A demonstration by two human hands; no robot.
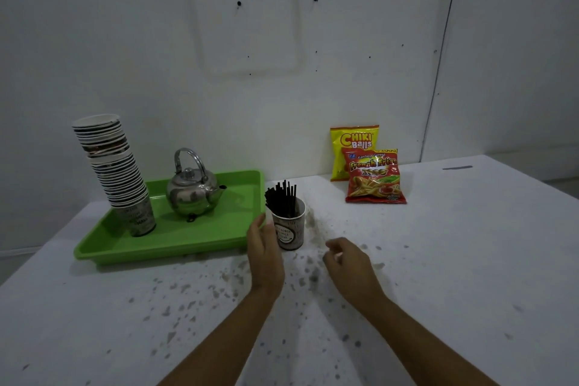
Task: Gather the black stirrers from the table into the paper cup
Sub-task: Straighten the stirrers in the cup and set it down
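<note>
Left of paper cup [289,229]: green tray [175,244], kettle [193,189], stacked cups [114,166].

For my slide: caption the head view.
Stirrers stand in the cup; both hands empty.

This looks like a simple drinks corner in a bare room. A stained white table [438,260] against a plain wall [282,41] holds a kettle [192,194], stacked paper cups [112,166] and snack bags [372,172].
</note>
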